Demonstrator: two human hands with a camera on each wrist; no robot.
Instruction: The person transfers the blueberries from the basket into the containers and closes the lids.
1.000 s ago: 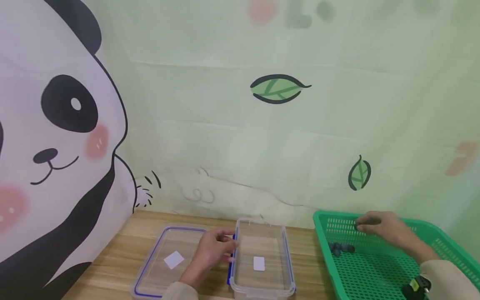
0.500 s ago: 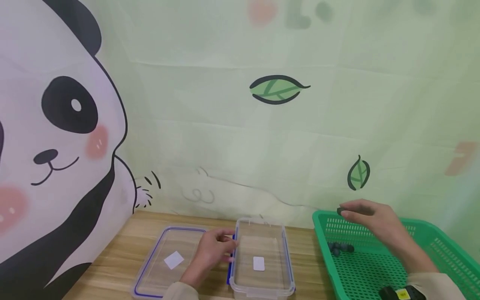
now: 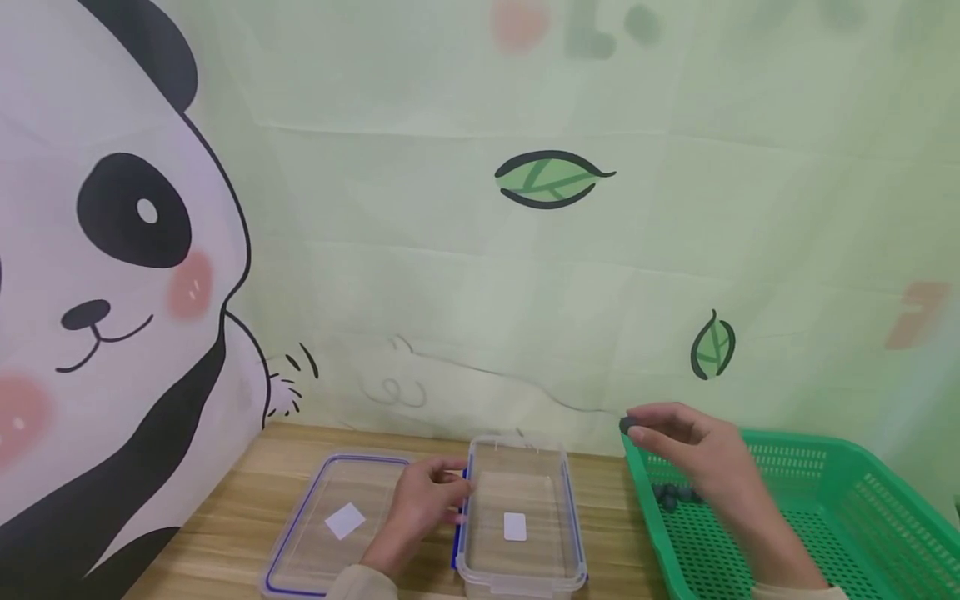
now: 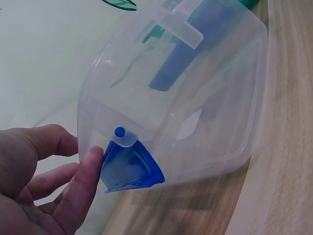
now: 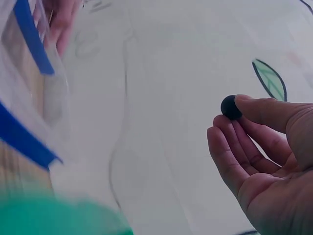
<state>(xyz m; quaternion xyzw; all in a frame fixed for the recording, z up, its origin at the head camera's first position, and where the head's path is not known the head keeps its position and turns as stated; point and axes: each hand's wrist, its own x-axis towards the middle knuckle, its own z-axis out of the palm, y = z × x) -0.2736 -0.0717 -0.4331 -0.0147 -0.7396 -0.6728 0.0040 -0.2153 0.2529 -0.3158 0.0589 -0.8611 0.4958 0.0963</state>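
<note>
My right hand pinches a single blueberry between thumb and fingertips, above the left rim of the green basket. Several more blueberries lie inside that basket near its left side. My left hand touches the left side of the clear plastic box with loosely bent fingers. In the left wrist view, one fingertip is against its blue latch. The box stands open on the table, with a white label in it and nothing else seen inside.
A clear lid with a blue seal and a white label lies left of the box, partly behind my left arm. Behind the wooden table hangs a pale green backdrop with a painted panda and leaves.
My right hand, with the blueberry pinched in it, has risen out of the basket and moved left to the basket's rim. The left hand stays at the box.
</note>
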